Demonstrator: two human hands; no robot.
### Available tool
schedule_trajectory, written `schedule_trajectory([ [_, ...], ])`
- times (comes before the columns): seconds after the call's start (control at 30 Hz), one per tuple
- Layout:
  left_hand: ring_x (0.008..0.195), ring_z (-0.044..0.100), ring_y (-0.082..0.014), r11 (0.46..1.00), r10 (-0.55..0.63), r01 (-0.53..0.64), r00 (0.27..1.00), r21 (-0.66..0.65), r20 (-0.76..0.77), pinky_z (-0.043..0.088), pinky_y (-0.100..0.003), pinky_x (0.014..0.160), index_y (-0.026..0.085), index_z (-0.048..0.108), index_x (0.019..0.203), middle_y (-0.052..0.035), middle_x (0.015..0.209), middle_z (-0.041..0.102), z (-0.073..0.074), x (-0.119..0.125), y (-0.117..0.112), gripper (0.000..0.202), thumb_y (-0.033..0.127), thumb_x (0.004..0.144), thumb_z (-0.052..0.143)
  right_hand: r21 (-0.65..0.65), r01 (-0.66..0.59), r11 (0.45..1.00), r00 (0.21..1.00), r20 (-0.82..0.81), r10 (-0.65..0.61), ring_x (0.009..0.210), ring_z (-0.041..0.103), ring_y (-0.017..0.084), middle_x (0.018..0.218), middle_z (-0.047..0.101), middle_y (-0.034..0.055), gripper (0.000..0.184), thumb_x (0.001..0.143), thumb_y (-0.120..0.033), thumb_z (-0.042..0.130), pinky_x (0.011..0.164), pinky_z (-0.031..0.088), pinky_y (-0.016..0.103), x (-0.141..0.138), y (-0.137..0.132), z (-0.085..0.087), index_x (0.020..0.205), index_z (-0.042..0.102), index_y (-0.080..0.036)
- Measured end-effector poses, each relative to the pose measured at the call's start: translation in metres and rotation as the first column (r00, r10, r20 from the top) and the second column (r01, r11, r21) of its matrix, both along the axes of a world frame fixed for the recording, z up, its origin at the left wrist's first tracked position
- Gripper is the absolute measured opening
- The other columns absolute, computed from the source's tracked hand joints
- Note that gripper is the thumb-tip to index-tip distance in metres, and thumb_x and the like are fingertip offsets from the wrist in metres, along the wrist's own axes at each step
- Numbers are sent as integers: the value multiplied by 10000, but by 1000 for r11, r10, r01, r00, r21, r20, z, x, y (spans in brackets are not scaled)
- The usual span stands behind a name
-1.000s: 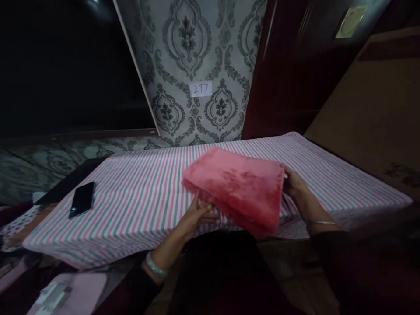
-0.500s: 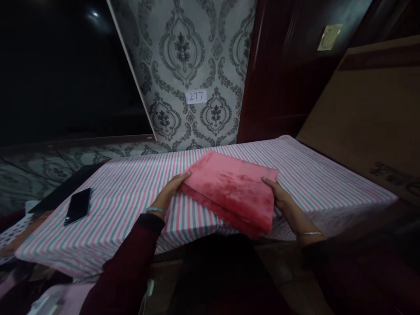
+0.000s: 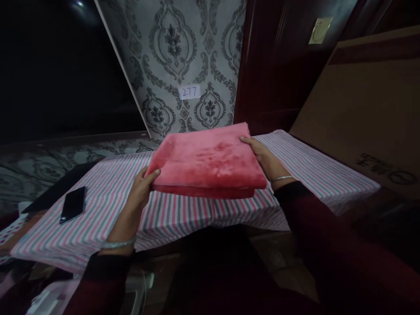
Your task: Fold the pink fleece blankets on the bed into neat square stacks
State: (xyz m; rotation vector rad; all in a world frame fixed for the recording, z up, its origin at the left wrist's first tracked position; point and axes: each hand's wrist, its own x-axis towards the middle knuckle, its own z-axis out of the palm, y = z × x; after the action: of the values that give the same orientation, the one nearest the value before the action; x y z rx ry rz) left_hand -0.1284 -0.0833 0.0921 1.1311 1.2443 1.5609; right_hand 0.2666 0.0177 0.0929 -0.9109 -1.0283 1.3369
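A folded pink fleece blanket (image 3: 206, 159) is held level in the air above the striped table (image 3: 311, 166). My left hand (image 3: 141, 188) grips its left edge, thumb on top and fingers underneath. My right hand (image 3: 259, 153) grips the right edge the same way. Both wrists wear thin bangles and dark red sleeves. The underside of the blanket and my fingers beneath it are hidden.
A black phone (image 3: 72, 204) lies on the striped cloth at the left. A paper label reading 277 (image 3: 189, 92) is stuck on the patterned wall behind. A large brown cardboard box (image 3: 364, 105) stands at the right. A dark door (image 3: 272, 65) is behind the table.
The blanket has been lifted off the table and raised toward the far side, turning level. Both hands rose with it, gripping its two side edges.
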Motion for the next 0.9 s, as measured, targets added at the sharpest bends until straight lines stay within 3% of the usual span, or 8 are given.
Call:
schedule_trajectory([
  [0.13, 475, 552, -140, 909, -28, 30, 1000, -416, 9, 455, -251, 366, 137, 656, 1017, -18, 724, 652, -48, -17, -21, 484, 368, 652, 876, -267, -79, 961, 996, 6, 84, 1029, 731, 273, 968, 797, 84, 331, 934, -434, 601, 1029, 556, 423, -26, -7, -49, 1134, 702, -190],
  [0.2, 494, 568, -139, 889, 2, 12, 1000, -459, 31, 470, -244, 363, 132, 644, 1036, -29, 748, 651, -65, -21, -24, 443, 328, 701, 857, -264, -46, 963, 997, 41, 58, 1040, 726, 246, 986, 800, 64, 317, 930, -415, 611, 1066, 531, 389, -28, -17, -77, 1140, 710, -198],
  [0.3, 559, 587, -125, 908, 45, -28, 999, -418, 30, 472, -203, 382, 138, 641, 1044, -36, 805, 647, -76, -21, -23, 403, 324, 742, 830, -212, -18, 977, 995, 92, 38, 1017, 727, 249, 991, 800, 59, 349, 884, -464, 662, 1041, 548, 404, -19, -34, -101, 1098, 731, -198],
  [0.43, 601, 576, -134, 928, 61, -102, 990, -359, -124, 455, -200, 402, 156, 639, 996, -26, 808, 622, -76, -19, -24, 387, 441, 769, 768, -169, -12, 986, 989, 146, 37, 1081, 708, 269, 1106, 788, 59, 387, 809, -510, 731, 1040, 542, 438, -8, -57, -109, 1063, 739, -218],
  [0.5, 615, 550, -145, 946, 89, -174, 951, -274, -295, 439, -208, 431, 172, 647, 921, -8, 749, 588, -77, -21, -26, 364, 495, 771, 726, -67, 91, 994, 957, 280, -69, 1188, 667, 268, 1189, 768, 35, 407, 790, -518, 751, 1110, 484, 442, -6, -70, -112, 1095, 734, -249],
  [0.6, 618, 491, -152, 952, 165, -276, 826, -133, -538, 381, -219, 481, 197, 632, 766, 6, 639, 537, -82, -28, -31, 330, 524, 758, 675, 95, 259, 961, 819, 507, -271, 1255, 624, 295, 1186, 763, 37, 397, 804, -542, 731, 1140, 442, 469, -7, -88, -118, 1099, 738, -277],
  [0.77, 531, 452, -165, 946, 52, -202, 868, -255, -495, 319, -265, 493, 222, 612, 759, 26, 537, 486, -80, -33, -30, 367, 589, 758, 597, 135, 299, 945, 740, 592, -319, 1072, 695, 310, 1010, 770, 51, 432, 828, -588, 679, 893, 576, 422, -12, -101, -117, 1123, 723, -276],
  [0.9, 523, 404, -150, 946, 24, -220, 783, -240, -622, 270, -273, 513, 235, 513, 575, 32, 492, 402, -67, -27, -21, 383, 555, 738, 647, 2, 284, 959, 860, 442, -256, 695, 706, 231, 841, 730, 19, 466, 773, -535, 728, 550, 560, 316, -27, -102, -102, 1143, 662, -258],
])
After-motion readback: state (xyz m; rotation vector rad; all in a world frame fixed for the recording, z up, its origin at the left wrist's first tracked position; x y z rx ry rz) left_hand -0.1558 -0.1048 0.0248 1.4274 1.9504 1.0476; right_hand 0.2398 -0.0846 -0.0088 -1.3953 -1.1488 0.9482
